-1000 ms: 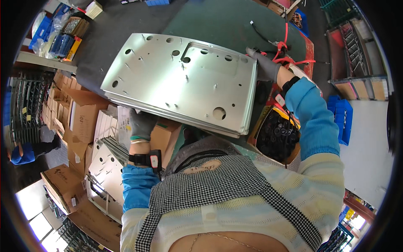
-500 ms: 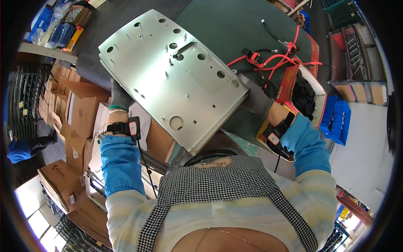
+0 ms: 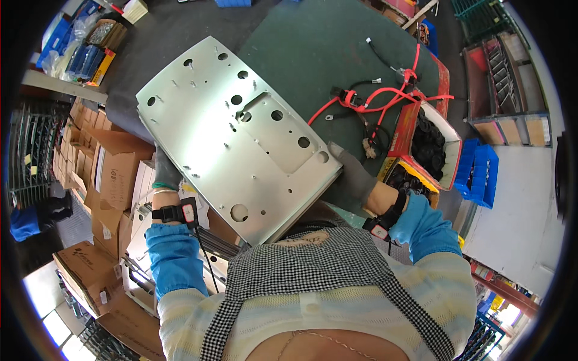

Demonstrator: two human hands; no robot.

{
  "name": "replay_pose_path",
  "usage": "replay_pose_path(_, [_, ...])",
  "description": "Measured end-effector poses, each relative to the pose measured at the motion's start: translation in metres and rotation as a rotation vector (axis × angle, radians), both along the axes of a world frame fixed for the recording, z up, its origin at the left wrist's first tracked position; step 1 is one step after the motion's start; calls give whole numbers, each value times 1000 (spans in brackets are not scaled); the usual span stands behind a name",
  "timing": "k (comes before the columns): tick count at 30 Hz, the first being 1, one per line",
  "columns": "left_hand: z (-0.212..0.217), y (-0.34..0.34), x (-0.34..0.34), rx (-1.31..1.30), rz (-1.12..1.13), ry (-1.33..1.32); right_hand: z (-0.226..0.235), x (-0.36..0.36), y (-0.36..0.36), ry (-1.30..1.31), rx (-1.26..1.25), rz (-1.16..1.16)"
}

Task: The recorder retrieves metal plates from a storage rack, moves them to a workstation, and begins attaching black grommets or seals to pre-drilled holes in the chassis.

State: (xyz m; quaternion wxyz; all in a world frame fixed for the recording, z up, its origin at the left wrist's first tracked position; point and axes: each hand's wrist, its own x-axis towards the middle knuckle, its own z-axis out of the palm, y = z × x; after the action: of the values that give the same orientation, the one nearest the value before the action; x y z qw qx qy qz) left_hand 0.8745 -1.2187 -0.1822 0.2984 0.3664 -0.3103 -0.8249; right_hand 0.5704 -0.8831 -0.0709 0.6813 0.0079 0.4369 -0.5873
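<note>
A large silver sheet-metal panel [image 3: 205, 141], with round holes, a slot and several upright studs, lies tilted across the view in front of my chest. My left hand [image 3: 167, 168], in a dark grey glove, grips its left edge; the fingers are partly hidden beneath. On the right edge, near a corner hole, my right hand [image 3: 351, 174] in a matching glove holds on, its fingers mostly behind the panel. The panel's lower corner comes close to my checked apron [image 3: 313, 259].
Red cables [image 3: 385, 96] with black connectors lie on the dark green tabletop [image 3: 301, 42]. Right of them stand a red box [image 3: 428, 141] of black parts, a yellow box [image 3: 409, 180] and blue bins [image 3: 475, 171]. Cardboard boxes [image 3: 117, 168] are stacked at left, and a person in blue [image 3: 30, 222] is beyond.
Both my hands have brought the panel lower and nearer to my body, slightly leftward. More of the cables and the yellow box now shows.
</note>
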Motion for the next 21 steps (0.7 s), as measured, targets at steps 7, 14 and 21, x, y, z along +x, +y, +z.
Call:
replay_pose_path(7, [-18, 82, 52, 309, 275, -381, -43, -19, 10, 20, -17, -56])
replay_pose_path(14, [-78, 262, 56, -706, -328, -498, -84, -7, 7, 111, -70, 74])
replay_pose_path(21, [-55, 310, 9, -1222, -363, -839, -83, -17, -7, 3, 10, 166])
